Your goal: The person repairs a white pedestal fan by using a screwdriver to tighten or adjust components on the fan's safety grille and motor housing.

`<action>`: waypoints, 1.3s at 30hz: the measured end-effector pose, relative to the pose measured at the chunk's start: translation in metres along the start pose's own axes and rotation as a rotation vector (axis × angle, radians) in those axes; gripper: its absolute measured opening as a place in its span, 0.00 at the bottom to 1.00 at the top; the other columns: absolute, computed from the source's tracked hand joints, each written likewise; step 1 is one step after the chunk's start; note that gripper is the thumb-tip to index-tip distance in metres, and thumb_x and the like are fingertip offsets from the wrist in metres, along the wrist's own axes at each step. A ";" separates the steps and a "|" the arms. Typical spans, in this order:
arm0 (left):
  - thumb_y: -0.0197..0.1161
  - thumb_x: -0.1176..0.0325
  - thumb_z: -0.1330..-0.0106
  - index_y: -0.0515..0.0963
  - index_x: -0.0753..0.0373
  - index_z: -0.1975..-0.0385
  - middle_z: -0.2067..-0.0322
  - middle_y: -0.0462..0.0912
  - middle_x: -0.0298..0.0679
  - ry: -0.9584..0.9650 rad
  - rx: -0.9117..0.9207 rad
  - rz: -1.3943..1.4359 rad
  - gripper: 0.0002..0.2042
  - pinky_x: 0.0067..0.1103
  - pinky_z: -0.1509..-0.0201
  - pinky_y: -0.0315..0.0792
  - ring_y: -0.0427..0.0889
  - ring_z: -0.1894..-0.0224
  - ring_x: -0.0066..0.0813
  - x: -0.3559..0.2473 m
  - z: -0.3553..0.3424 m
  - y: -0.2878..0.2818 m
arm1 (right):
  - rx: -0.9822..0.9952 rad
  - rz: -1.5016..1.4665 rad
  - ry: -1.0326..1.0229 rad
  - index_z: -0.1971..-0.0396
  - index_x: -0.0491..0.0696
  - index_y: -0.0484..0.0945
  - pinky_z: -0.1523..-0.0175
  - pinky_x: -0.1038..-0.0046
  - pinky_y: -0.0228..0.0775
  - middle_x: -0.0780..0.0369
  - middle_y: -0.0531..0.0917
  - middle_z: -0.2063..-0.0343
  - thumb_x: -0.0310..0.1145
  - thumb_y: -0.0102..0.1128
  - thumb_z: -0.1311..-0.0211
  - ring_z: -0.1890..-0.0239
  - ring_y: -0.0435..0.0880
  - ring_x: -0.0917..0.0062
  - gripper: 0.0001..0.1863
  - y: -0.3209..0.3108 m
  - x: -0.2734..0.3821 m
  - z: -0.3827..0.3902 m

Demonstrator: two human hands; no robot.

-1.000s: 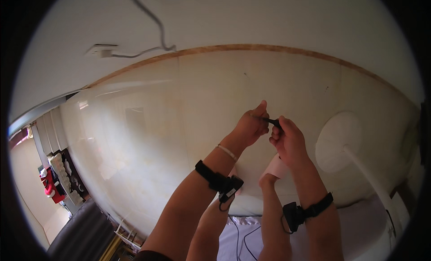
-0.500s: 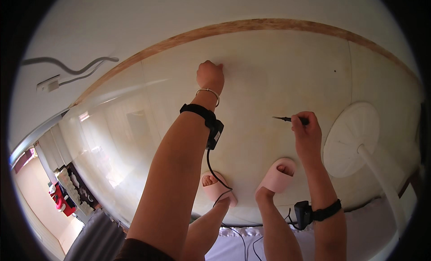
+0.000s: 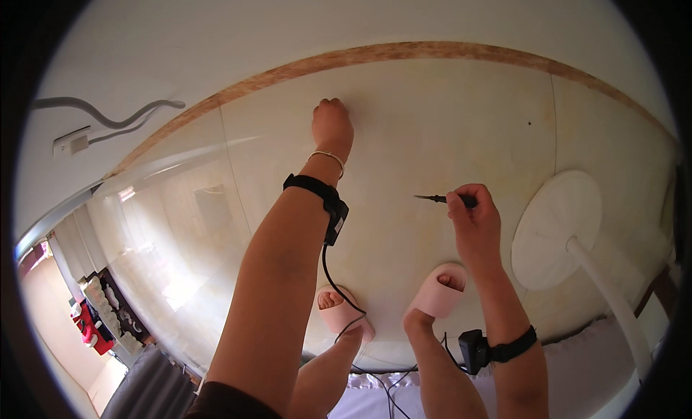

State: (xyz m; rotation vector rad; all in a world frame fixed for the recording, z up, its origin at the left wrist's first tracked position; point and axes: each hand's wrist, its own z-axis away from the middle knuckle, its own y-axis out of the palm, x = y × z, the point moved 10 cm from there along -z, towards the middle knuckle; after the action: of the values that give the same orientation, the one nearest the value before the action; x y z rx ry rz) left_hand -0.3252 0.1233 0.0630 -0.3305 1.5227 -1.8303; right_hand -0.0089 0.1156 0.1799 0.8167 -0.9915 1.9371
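Observation:
My left hand [image 3: 333, 122] is stretched far forward over the pale floor, its fingers curled into a closed fist. Its palm side is hidden, so whatever it may hold cannot be made out. Nearer and to the right, my right hand [image 3: 476, 221] grips a slim pointed tool [image 3: 437, 198] by its black handle. The tool's thin tip points left, toward the space below my left hand. Its exact kind is too small to tell. Each forearm wears a black strap with a small box, and a bracelet [image 3: 329, 157] circles my left wrist.
Pink slippers [image 3: 438, 293] are on my feet below. A white round stand base [image 3: 559, 228] with a pole is at the right. Black cables [image 3: 333, 278] hang between my arms. A power socket [image 3: 72, 141] with a grey cord is on the left wall, above the brown skirting [image 3: 404, 51].
My right hand has moved a little left with the pointed tool. My left hand stays closed in nearly the same place. The whole view has shifted slightly.

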 end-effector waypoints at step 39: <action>0.62 0.81 0.35 0.77 0.71 0.63 0.66 0.84 0.42 0.330 1.246 1.165 0.03 0.23 0.55 0.82 0.85 0.62 0.28 -0.262 0.548 -0.487 | -0.203 -0.604 -0.042 0.59 0.42 0.76 0.61 0.81 0.70 0.66 0.78 0.73 0.30 0.57 0.32 0.69 0.76 0.85 0.08 -0.294 0.281 0.519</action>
State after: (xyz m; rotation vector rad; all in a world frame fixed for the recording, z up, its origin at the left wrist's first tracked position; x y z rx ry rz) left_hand 0.0180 -0.0920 0.7280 1.2152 0.2590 -1.4397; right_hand 0.2051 -0.1169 0.7584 0.9129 -0.8256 1.2893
